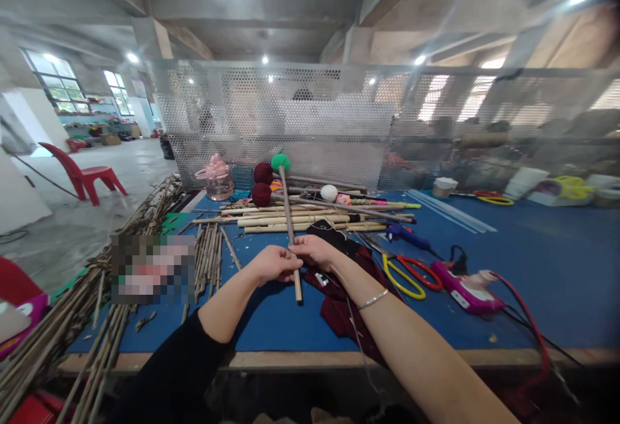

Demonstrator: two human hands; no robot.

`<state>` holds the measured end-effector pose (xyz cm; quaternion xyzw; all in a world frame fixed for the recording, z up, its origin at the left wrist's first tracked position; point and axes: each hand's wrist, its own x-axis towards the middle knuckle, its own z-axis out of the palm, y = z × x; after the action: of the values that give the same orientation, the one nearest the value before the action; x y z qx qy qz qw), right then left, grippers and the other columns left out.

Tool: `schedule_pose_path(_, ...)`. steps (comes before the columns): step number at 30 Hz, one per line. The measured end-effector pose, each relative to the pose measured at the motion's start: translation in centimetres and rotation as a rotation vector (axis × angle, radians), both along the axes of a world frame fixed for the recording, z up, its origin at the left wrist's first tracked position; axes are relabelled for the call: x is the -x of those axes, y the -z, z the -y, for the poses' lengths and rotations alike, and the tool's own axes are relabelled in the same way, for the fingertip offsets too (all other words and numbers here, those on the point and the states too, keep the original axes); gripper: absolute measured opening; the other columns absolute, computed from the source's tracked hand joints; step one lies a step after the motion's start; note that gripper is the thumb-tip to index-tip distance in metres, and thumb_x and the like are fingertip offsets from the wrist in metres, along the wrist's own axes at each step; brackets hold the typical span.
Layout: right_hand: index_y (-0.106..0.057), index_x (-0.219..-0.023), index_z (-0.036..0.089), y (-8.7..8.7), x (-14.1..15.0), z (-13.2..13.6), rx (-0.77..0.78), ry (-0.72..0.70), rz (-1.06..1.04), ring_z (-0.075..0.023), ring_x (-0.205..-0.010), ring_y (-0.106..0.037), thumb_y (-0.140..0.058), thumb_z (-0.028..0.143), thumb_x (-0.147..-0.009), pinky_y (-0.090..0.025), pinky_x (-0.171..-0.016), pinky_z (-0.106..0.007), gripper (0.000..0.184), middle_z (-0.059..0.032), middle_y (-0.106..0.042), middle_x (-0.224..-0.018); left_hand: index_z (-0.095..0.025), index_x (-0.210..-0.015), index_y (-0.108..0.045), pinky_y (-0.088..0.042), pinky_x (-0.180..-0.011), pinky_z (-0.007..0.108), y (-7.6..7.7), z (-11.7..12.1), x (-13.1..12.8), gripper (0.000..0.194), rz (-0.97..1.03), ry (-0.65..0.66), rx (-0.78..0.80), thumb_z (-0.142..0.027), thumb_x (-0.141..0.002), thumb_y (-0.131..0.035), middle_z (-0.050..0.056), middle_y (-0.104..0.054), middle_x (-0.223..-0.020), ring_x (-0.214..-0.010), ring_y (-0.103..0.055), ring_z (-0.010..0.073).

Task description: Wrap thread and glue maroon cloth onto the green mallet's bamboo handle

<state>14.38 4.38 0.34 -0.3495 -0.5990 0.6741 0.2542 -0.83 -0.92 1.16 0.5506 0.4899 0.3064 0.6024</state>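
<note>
Both my hands grip one wooden stick with a green ball head, held nearly upright over the blue table. My left hand is closed round the lower shaft. My right hand is closed on the shaft just beside it, fingertips meeting the left hand. A thin thread runs from the hands toward me. Dark red cloth lies under my right forearm.
Behind the hands lie several sticks, two with dark red ball heads, and a white ball. Scissors with yellow and red handles and a pink glue gun lie right. Bundles of thin canes lie left. A perforated metal screen backs the table.
</note>
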Motion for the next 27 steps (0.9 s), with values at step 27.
schedule_pose_path(27, -0.050, -0.069, 0.013, -1.2, -1.4, 0.2, 0.037, -0.129, 0.065, -0.0009, -0.031, -0.015, -0.066, 0.043, -0.067, -0.004, -0.032, -0.019, 0.034, 0.0105, -0.036, -0.040, -0.013, -0.076, -0.054, -0.043, -0.051, 0.021, -1.0, 1.0, -0.4, 0.042, 0.071, 0.097, 0.133, -0.043, -0.055, -0.072, 0.005, -0.064, -0.068, -0.056, -0.060, 0.0113)
